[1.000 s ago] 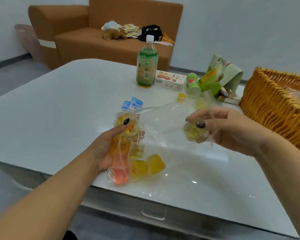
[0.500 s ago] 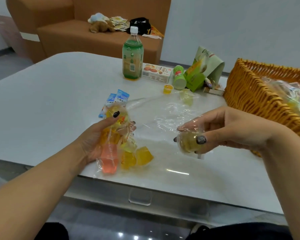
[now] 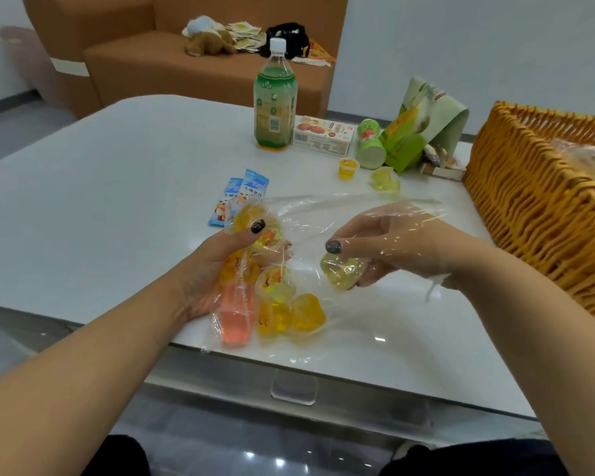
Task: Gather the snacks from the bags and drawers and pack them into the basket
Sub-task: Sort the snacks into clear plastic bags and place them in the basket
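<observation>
A clear plastic bag (image 3: 323, 214) lies on the white table (image 3: 100, 187), with several yellow and orange jelly cups (image 3: 289, 314) inside near the front edge. My left hand (image 3: 217, 269) grips the bag's left part, thumb pressed on a jelly cup through the film. My right hand (image 3: 399, 245) is inside the bag, film draped over it, and pinches a pale yellow jelly cup (image 3: 342, 274). The wicker basket (image 3: 536, 214) stands at the right, with wrapped snacks showing over its rim.
At the back stand a green drink bottle (image 3: 275, 97), a snack box (image 3: 323, 135), a green can (image 3: 371, 144) on its side and a green bag (image 3: 423, 121). Two loose jelly cups (image 3: 348, 168) and blue sachets (image 3: 241, 194) lie mid-table. A brown sofa (image 3: 186, 63) is behind.
My right hand has stayed in the bag with the pale jelly cup, drawing it slightly toward the left hand. The left hand keeps its hold on the bag.
</observation>
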A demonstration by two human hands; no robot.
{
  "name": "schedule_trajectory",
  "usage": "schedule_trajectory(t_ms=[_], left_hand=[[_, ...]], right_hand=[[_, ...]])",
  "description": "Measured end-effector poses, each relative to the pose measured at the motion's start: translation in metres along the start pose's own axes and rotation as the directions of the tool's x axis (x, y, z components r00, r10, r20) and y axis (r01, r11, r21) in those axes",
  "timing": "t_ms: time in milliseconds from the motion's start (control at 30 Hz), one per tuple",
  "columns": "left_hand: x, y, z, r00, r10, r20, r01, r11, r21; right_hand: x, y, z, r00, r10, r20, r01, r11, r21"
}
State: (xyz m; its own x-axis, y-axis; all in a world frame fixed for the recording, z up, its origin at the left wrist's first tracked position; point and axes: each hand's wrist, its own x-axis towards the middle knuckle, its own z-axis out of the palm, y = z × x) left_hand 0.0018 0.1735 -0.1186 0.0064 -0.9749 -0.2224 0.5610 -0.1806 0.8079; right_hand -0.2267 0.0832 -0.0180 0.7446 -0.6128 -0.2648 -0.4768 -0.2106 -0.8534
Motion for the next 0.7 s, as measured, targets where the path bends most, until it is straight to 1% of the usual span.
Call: schedule_trajectory(t_ms=[100,167,233,267,300,333,400,433,500,567,600,667,700], left_hand=[[0.001,-0.001,-0.002,1.0,0.006,-0.012,-0.006,1.0,-0.003],[0.002,-0.001,-0.002,1.0,0.002,-0.016,-0.002,1.0,-0.02],[0.001,-0.001,-0.002,1.0,0.006,-0.009,-0.006,0.999,-0.038],[0.001,-0.001,-0.001,1.0,0.014,-0.019,-0.015,0.999,-0.047],[0.0,-0.001,-0.001,0.999,0.029,-0.033,-0.03,0.998,-0.052],[-0.001,-0.001,0.001,0.998,0.041,-0.047,-0.043,0.998,-0.041],[0.0,-0.001,0.001,0.997,0.054,-0.063,-0.055,0.998,-0.009],[0.0,-0.001,0.001,0.995,0.061,-0.078,-0.061,0.998,0.004],[0.002,-0.001,0.002,0.994,0.056,-0.097,-0.053,0.998,0.037],[0.004,-0.002,0.006,0.991,0.042,-0.123,-0.03,0.994,0.101],[0.005,-0.002,0.007,0.988,0.04,-0.148,-0.016,0.987,0.161],[0.008,0.002,0.009,0.972,0.065,-0.228,0.021,0.934,0.356],[0.007,0.005,0.01,0.961,0.08,-0.265,0.056,0.881,0.47]], right_hand=[[0.002,-0.007,0.008,0.995,0.004,0.098,0.002,0.998,-0.059],[0.006,-0.004,0.008,0.99,0.024,0.14,-0.017,0.999,-0.05],[0.012,0.003,0.007,0.99,0.055,0.133,-0.044,0.996,-0.082],[0.012,0.002,0.007,0.988,0.059,0.143,-0.037,0.988,-0.149],[0.012,0.003,0.004,0.989,0.05,0.138,-0.025,0.984,-0.177],[0.015,0.004,0.004,0.985,0.057,0.163,-0.027,0.983,-0.18],[0.019,0.006,0.01,0.974,0.141,0.177,-0.088,0.956,-0.279],[0.019,0.009,0.013,0.977,0.156,0.147,-0.113,0.957,-0.265],[0.023,0.016,0.016,0.98,0.152,0.133,-0.117,0.965,-0.236],[0.023,0.018,0.019,0.974,0.175,0.142,-0.159,0.98,-0.117],[0.023,0.018,0.021,0.969,0.188,0.161,-0.174,0.98,-0.095],[0.022,0.02,0.024,0.963,0.193,0.187,-0.184,0.981,-0.064],[0.019,0.019,0.026,0.967,0.188,0.174,-0.181,0.982,-0.054]])
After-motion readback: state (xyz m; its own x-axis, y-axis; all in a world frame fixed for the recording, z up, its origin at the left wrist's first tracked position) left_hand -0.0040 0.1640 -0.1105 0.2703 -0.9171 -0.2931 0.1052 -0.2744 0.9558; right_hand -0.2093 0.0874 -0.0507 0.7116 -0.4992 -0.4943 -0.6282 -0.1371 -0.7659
